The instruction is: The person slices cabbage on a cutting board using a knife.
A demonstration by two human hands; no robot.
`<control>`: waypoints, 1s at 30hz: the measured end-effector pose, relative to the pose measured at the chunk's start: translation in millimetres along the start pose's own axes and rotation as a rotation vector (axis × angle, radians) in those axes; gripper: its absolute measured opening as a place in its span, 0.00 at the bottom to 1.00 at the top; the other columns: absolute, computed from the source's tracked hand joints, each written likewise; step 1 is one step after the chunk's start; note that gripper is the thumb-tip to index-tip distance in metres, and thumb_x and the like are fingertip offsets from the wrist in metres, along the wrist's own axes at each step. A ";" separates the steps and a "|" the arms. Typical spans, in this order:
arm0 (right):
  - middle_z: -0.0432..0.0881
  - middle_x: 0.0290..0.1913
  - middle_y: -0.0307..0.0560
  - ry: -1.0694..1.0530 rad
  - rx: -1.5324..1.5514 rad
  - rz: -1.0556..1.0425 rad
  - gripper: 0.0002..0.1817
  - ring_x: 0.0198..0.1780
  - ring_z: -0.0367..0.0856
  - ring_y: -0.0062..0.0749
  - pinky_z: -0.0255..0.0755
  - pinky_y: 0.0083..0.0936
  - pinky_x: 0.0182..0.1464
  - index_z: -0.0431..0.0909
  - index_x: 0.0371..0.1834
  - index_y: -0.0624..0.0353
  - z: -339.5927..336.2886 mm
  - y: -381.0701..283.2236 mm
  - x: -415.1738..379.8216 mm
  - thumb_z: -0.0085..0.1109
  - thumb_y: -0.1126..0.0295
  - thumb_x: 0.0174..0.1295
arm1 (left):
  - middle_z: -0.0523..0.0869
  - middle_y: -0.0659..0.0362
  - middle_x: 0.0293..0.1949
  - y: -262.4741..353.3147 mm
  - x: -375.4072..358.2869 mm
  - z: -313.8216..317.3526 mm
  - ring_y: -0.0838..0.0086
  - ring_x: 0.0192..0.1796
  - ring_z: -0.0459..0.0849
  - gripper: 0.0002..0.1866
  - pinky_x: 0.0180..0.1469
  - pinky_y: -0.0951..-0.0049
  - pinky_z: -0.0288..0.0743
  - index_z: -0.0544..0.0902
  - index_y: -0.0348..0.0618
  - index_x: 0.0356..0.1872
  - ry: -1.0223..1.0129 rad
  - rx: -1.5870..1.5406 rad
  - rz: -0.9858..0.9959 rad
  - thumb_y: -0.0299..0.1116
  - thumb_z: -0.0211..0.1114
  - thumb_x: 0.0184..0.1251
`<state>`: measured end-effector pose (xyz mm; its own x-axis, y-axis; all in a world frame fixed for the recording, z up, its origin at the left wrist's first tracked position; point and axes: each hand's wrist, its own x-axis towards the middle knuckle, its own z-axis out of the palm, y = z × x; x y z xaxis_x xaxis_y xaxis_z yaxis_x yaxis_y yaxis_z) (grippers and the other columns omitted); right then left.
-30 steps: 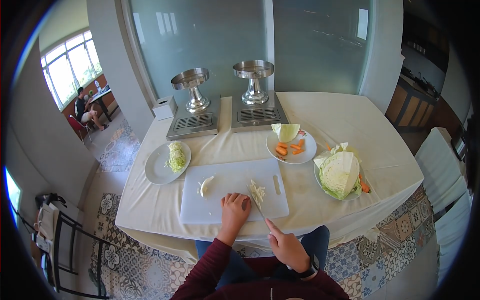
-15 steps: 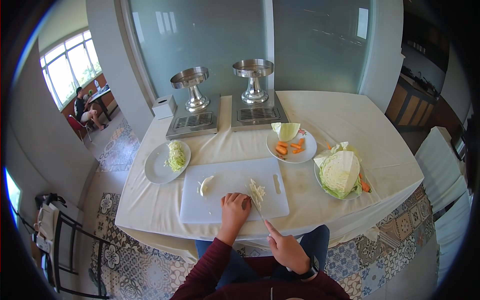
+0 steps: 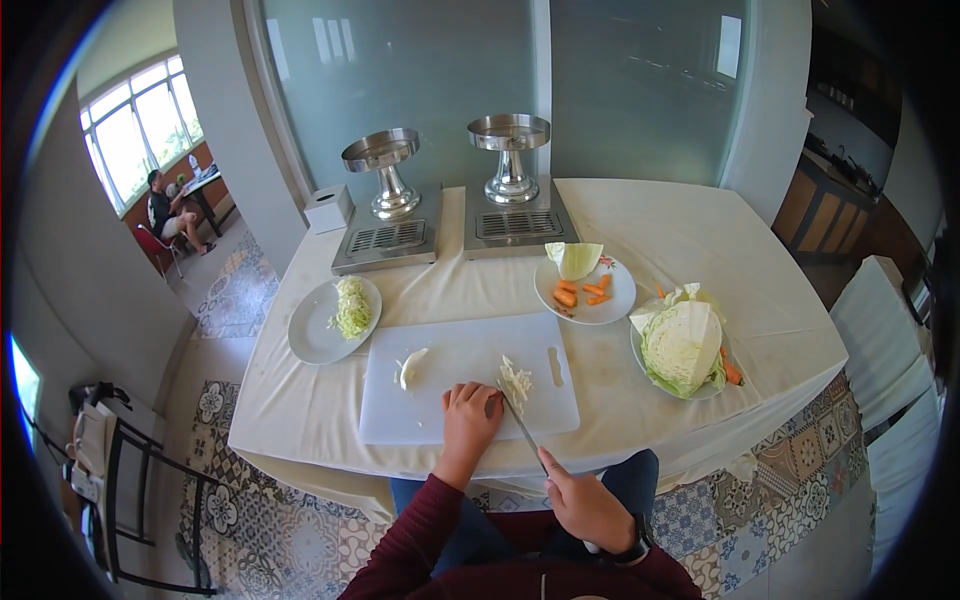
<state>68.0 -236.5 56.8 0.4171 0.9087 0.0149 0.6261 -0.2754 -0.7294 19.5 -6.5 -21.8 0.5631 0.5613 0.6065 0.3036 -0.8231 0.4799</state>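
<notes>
On the white cutting board (image 3: pixel 460 345), my left hand (image 3: pixel 470 415) is curled with its fingertips down, pressing a piece of cabbage that the fingers mostly hide. My right hand (image 3: pixel 588 508), wearing a dark watch, is wrapped round the handle of a knife (image 3: pixel 522 425). The blade slants up-left to the board, close against the left fingertips. Just right of the blade lie thin cabbage shreds (image 3: pixel 515 380). A curved cabbage piece (image 3: pixel 410 368) rests on the board's left part.
Shredded cabbage (image 3: pixel 351 310) sits on a grey plate (image 3: pixel 310 325) at the left. Another plate (image 3: pixel 625 300) carries carrots (image 3: pixel 567 292) and a cabbage leaf (image 3: pixel 574 260). A cut cabbage (image 3: pixel 682 340) stands at the right. Two metal stands (image 3: pixel 395 200) (image 3: pixel 510 185) are behind. A person (image 3: pixel 170 215) sits far left.
My right hand and the knife handle have shifted slightly down and to the right, the blade staying beside the left fingers. My left hand has barely moved.
</notes>
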 end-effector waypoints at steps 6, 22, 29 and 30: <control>0.78 0.22 0.67 0.017 -0.035 0.047 0.30 0.25 0.79 0.65 0.72 0.53 0.32 0.59 0.78 0.58 10.9 3.2 22.7 0.50 0.67 0.73 | 0.86 0.62 0.35 -1.8 -0.1 2.6 0.62 0.43 0.82 0.04 0.53 0.60 0.69 0.86 0.47 0.32 -0.003 0.006 0.005 0.30 0.72 0.56; 0.79 0.21 0.66 0.046 -0.015 0.071 0.31 0.24 0.80 0.64 0.74 0.56 0.31 0.60 0.78 0.52 12.7 8.9 11.5 0.51 0.65 0.72 | 0.88 0.58 0.24 -32.0 69.5 -24.7 0.62 0.31 0.88 0.01 0.43 0.64 0.79 0.88 0.46 0.24 -0.616 -0.136 0.181 0.30 0.70 0.50; 0.79 0.20 0.61 0.058 -0.011 0.146 0.29 0.23 0.80 0.60 0.74 0.53 0.31 0.65 0.76 0.46 5.6 -1.7 10.7 0.52 0.63 0.71 | 0.89 0.51 0.27 -47.3 94.2 -19.8 0.63 0.30 0.89 0.06 0.39 0.69 0.82 0.88 0.37 0.28 -0.833 -0.333 0.175 0.28 0.71 0.50; 0.78 0.20 0.61 0.063 -0.001 0.149 0.28 0.23 0.80 0.59 0.74 0.51 0.31 0.67 0.76 0.45 5.2 -1.2 12.4 0.52 0.63 0.71 | 0.89 0.51 0.27 -50.2 92.6 -19.4 0.63 0.30 0.89 0.05 0.39 0.69 0.82 0.88 0.37 0.28 -0.823 -0.373 0.165 0.27 0.71 0.50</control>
<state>69.0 -223.3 54.3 0.5457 0.8365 -0.0503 0.5551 -0.4059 -0.7260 41.5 88.4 22.5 0.9903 0.0832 0.1116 -0.0165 -0.7257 0.6878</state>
